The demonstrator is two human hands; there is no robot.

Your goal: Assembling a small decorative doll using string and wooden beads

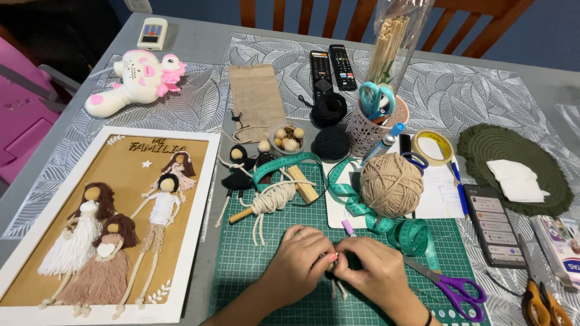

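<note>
Both hands meet over the near middle of the green cutting mat (254, 253). The left hand (300, 256) and right hand (377, 268) are curled narrow, fingertips pinching a small cord piece (336, 284) between them; its loose strands hang toward the near edge, so the pinch seems to hold a knot steady.

Supplies lie within reach: a beige yarn ball (391, 184) just beyond the hands, a teal tape measure (362, 208) looped around it, purple scissors (453, 287) to the right. A cord-wrapped stick (272, 199) and small dark dolls (238, 172) rest far-left on the mat. The framed doll picture (121, 223) lies left, apart from the work.
</note>
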